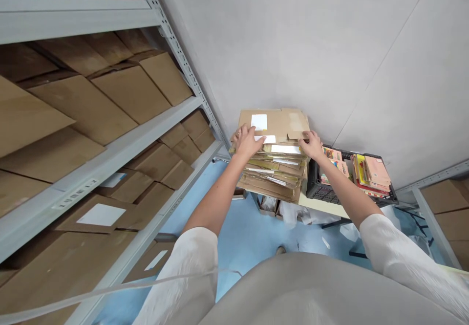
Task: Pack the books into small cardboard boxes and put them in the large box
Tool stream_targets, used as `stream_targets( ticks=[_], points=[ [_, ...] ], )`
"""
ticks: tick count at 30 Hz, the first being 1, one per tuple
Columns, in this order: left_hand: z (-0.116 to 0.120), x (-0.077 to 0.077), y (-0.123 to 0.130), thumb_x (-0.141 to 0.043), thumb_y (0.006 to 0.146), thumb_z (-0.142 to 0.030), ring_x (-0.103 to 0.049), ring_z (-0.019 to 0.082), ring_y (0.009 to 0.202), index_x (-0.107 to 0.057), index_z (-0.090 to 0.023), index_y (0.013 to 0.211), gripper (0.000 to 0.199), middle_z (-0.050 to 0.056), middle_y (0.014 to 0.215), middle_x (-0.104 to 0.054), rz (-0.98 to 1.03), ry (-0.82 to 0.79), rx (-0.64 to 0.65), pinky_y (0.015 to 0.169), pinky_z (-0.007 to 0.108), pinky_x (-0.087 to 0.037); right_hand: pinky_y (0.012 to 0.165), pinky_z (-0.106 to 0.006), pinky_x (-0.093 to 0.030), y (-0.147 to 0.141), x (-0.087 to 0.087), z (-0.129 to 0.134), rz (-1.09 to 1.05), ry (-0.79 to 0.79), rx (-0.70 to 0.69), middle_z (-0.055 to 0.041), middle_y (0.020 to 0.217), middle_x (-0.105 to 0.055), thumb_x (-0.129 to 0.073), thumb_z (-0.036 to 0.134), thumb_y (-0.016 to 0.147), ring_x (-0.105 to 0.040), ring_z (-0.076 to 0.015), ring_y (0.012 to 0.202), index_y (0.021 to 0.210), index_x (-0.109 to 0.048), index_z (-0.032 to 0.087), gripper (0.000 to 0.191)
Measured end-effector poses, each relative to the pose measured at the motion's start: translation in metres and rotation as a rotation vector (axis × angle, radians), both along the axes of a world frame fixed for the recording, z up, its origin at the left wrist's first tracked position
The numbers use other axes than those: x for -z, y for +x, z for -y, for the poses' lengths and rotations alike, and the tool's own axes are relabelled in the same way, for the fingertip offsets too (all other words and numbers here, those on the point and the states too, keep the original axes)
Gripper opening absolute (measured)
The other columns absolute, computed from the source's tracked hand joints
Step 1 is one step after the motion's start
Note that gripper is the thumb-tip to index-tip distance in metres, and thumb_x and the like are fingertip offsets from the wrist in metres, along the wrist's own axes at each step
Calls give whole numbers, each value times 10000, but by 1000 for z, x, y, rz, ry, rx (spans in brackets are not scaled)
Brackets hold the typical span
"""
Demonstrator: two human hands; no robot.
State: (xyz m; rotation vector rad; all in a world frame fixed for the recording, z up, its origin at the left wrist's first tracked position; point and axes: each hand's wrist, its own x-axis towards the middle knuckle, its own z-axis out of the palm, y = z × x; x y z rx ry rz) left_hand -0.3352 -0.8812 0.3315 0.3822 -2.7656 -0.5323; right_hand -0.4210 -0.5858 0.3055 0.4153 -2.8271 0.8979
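A tall stack of flattened cardboard boxes [273, 173] with white labels stands at the left end of a pale table [322, 205], by the wall. My left hand [247, 141] rests on the near left part of the top flattened cardboard box [274, 119], fingers spread and thumb apart beside a white label. At the near right corner of the same box, my right hand [311, 145] has its fingers curled over the edge. What lies under the fingertips is hidden. A black plastic crate [322, 192] holding booklets [375, 171] sits just right of the stack.
Metal shelving [146, 119] full of cardboard cartons [134, 93] rises on the left; another rack [432, 227] stands at the far right. Open cartons and clear plastic bags [293, 212] lie under the table on the blue floor [252, 237]. A grey wall [311, 46] closes the back.
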Motion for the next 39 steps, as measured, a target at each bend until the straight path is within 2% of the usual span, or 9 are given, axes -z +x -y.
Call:
stream_targets(
  ticks=[6, 13, 17, 21, 26, 29, 33, 36, 39],
  points=[
    [-4, 5, 2, -690, 933, -538, -363, 444, 1576, -638, -272, 1450, 583, 176, 1673, -464, -166, 23, 27, 1274, 680, -286, 1163, -623, -407, -12, 9, -3, -54, -268, 68, -135, 1454, -608, -557, 545, 951, -524, -391, 1335, 1172, -742, 279, 392],
    [-16, -6, 15, -694, 956, -537, -390, 441, 1556, -669, -278, 1410, 522, 153, 1633, -530, -283, 13, 99, 1290, 674, -250, 1146, -584, -411, -5, 7, -17, -119, -365, 178, -125, 1173, -729, -645, 556, 900, -540, -366, 1242, 1098, -709, 244, 375],
    [-28, -8, 29, -687, 967, -560, -402, 450, 1543, -668, -297, 1437, 539, 148, 1621, -554, -249, -9, 171, 1283, 697, -233, 1117, -535, -453, 3, 10, -32, -82, -426, 236, -149, 1228, -719, -679, 570, 858, -594, -345, 1195, 1120, -701, 218, 440],
    [-42, -3, 44, -745, 924, -614, -385, 454, 1555, -635, -328, 1492, 645, 143, 1644, -542, -208, -54, 261, 1285, 719, -208, 1068, -482, -494, 9, 19, -48, -70, -447, 226, -137, 1173, -741, -651, 531, 855, -631, -316, 1147, 1127, -702, 203, 429],
    [-55, 3, 60, -800, 878, -631, -365, 471, 1569, -589, -341, 1547, 759, 160, 1675, -508, -171, -99, 330, 1284, 757, -176, 1157, -590, -411, 26, 23, -64, -138, -363, 251, -142, 1222, -728, -650, 497, 852, -586, -356, 1233, 1095, -718, 234, 364],
    [-63, 3, 67, -786, 902, -610, -365, 470, 1573, -562, -343, 1573, 756, 162, 1692, -487, -167, -115, 350, 1286, 775, -153, 1171, -626, -376, 39, 21, -71, -133, -319, 304, -152, 1281, -696, -653, 491, 862, -550, -378, 1274, 1122, -719, 244, 364],
    [-79, -3, 73, -770, 928, -576, -357, 467, 1583, -530, -338, 1597, 750, 166, 1702, -472, -191, -116, 378, 1288, 784, -136, 1172, -625, -361, 55, 14, -88, -158, -360, 341, -157, 1330, -664, -656, 499, 871, -504, -386, 1304, 1142, -715, 245, 376],
    [-98, -10, 74, -777, 924, -569, -336, 470, 1594, -505, -330, 1617, 781, 168, 1708, -463, -209, -111, 414, 1290, 781, -136, 1176, -619, -356, 69, 5, -110, -184, -371, 356, -151, 1338, -652, -638, 501, 889, -497, -377, 1316, 1152, -712, 245, 374],
    [-127, -15, 73, -782, 921, -561, -324, 473, 1600, -500, -327, 1621, 791, 167, 1723, -443, -231, -99, 466, 1294, 776, -122, 1177, -612, -358, 89, -5, -142, -211, -353, 400, -147, 1357, -642, -611, 493, 915, -492, -371, 1332, 1175, -705, 249, 369]
  ],
)
